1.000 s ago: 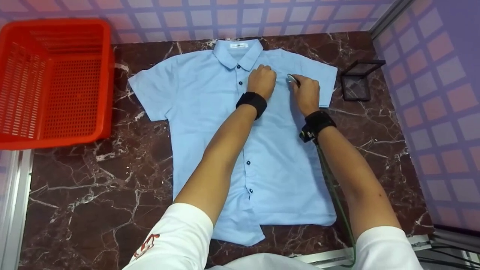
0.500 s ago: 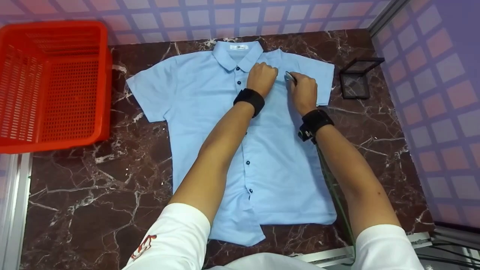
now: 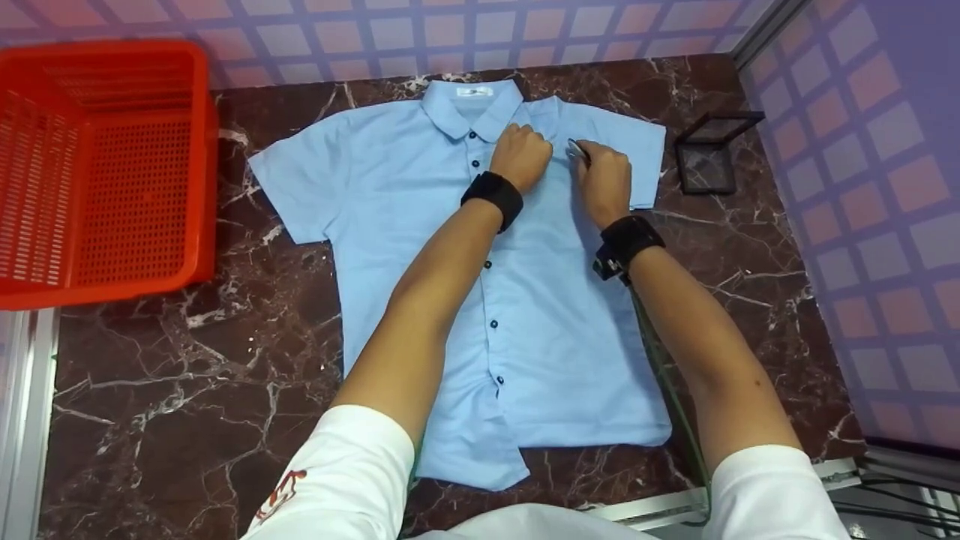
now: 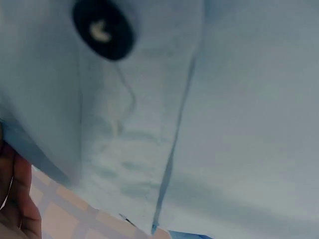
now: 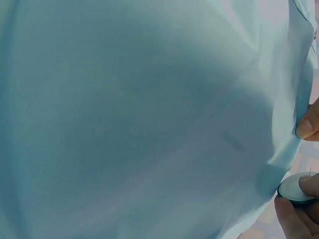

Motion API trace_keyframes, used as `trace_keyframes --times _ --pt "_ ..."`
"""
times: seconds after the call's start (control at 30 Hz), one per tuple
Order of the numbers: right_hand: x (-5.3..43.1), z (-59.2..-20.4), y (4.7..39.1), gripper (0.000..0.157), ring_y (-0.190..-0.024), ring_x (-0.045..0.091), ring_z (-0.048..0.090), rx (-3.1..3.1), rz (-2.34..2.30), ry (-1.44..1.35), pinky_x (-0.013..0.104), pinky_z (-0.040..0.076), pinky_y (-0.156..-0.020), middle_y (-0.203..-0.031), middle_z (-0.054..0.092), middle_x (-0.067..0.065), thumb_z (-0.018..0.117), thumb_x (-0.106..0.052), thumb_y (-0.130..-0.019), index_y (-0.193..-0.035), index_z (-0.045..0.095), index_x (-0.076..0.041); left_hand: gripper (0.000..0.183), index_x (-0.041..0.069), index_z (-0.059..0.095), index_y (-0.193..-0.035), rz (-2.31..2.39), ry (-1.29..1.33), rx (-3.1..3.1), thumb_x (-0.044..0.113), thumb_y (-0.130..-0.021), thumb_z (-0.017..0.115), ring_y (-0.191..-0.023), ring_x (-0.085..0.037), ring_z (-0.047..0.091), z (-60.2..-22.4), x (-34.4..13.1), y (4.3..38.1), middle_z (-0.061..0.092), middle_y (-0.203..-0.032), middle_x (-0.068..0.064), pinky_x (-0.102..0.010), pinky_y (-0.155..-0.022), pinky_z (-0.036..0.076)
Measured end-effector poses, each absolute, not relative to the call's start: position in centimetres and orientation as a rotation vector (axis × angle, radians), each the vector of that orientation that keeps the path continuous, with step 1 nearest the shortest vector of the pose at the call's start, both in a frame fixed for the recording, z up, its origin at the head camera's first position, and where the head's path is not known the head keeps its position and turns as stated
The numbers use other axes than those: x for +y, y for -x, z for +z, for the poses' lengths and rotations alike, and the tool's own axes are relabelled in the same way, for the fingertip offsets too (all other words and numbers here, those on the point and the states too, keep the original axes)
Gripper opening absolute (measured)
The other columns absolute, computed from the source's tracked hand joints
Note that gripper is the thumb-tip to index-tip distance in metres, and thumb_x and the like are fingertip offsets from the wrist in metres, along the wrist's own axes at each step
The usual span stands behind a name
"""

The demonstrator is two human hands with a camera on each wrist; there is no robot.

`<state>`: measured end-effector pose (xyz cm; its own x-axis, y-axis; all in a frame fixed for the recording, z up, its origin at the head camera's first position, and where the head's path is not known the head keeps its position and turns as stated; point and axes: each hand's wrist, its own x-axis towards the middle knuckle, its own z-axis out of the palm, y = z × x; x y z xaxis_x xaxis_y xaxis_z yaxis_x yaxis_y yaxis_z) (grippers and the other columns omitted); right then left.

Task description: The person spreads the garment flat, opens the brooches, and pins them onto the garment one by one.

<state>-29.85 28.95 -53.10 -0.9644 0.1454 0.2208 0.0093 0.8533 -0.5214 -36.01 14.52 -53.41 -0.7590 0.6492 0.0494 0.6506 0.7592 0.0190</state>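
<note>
A light-blue short-sleeved shirt (image 3: 405,195) with dark buttons lies face up on a dark marbled table. My left hand (image 3: 521,156), fingers curled, pinches the shirt's cloth on the chest beside the placket; in the right wrist view its fingertip (image 5: 308,123) presses on the cloth edge. Just to the right, my right hand (image 3: 606,180) holds a small round badge (image 3: 577,150) between thumb and fingers. In the right wrist view the badge (image 5: 291,188) shows a pale disc with a dark rim, near the raised cloth, and a thin needle-like line stands by it.
A red plastic basket (image 3: 199,172) stands at the back left. An opened black-framed clear case (image 3: 706,169) sits on the right of the table (image 3: 225,360). Patterned walls (image 3: 450,30) border the back and right side. A green cable runs from the right wrist.
The hands stay in nearly the same places over the chest. The right hand with the badge has shifted slightly up and left. The whole view has drifted a little.
</note>
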Motion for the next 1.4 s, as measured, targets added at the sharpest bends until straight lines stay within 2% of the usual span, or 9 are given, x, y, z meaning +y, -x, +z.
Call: trace_keyframes --times 0.27,0.47,0.73,0.97,1.27,1.4 --pt "28.3 -53.1 29.9 0.024 -0.111 0.030 0.068 -2.794 0.790 0.093 0.039 0.051 -0.097 -0.116 0.072 0.016 0.063 -0.009 -0.099 -0.120 0.073 -0.002 0.032 0.007 0.078 -0.100 -0.044 1.052 -2.928 0.008 -0.104 0.047 -0.094 -0.029 0.066 -53.2 14.4 36.0 0.074 -0.099 -0.012 -0.043 -0.090 0.047" --pt "27.7 -53.3 29.9 0.023 -0.110 0.031 0.068 -2.794 0.714 0.041 0.040 0.051 -0.097 -0.114 0.073 0.016 0.063 -0.008 -0.099 -0.118 0.074 -0.003 0.027 0.008 0.080 -0.098 -0.206 0.910 -2.883 0.009 -0.100 0.053 -0.095 -0.029 0.065 -53.1 14.0 35.9 0.073 -0.097 -0.011 -0.042 -0.082 0.050" --pt "27.4 -53.5 30.0 0.023 -0.108 0.032 0.067 -2.825 0.705 0.061 0.042 0.051 -0.096 -0.112 0.072 0.017 0.063 -0.009 -0.099 -0.118 0.074 -0.002 0.030 0.007 0.079 -0.105 -0.318 0.901 -2.903 0.018 -0.105 0.051 -0.099 -0.030 0.064 -52.5 14.2 35.5 0.072 -0.103 -0.011 -0.043 -0.084 0.049" --pt "27.5 -53.5 30.1 0.023 -0.107 0.033 0.067 -2.818 0.699 0.079 0.043 0.052 -0.095 -0.111 0.072 0.017 0.062 -0.011 -0.100 -0.117 0.074 -0.001 0.025 0.012 0.079 -0.105 -0.451 0.864 -2.944 0.022 -0.102 0.056 -0.098 -0.027 0.064 -52.6 14.3 35.2 0.072 -0.103 -0.007 -0.041 -0.085 0.049" --pt "27.3 -53.4 30.1 0.025 -0.107 0.034 0.067 -2.807 0.714 0.099 0.044 0.052 -0.093 -0.111 0.071 0.019 0.062 -0.015 -0.101 -0.117 0.074 0.000 0.027 0.008 0.078 -0.102 -0.530 0.857 -2.912 0.023 -0.103 0.055 -0.095 -0.028 0.063 -52.8 14.2 34.9 0.071 -0.099 -0.008 -0.041 -0.084 0.048" --pt "27.1 -53.6 30.1 0.024 -0.104 0.036 0.068 -2.782 0.728 0.125 0.045 0.052 -0.091 -0.109 0.072 0.020 0.064 -0.013 -0.099 -0.114 0.073 0.002 0.027 0.008 0.079 -0.099 -0.571 0.831 -2.878 0.022 -0.102 0.056 -0.095 -0.028 0.064 -53.1 14.3 34.7 0.071 -0.097 -0.008 -0.041 -0.083 0.048"
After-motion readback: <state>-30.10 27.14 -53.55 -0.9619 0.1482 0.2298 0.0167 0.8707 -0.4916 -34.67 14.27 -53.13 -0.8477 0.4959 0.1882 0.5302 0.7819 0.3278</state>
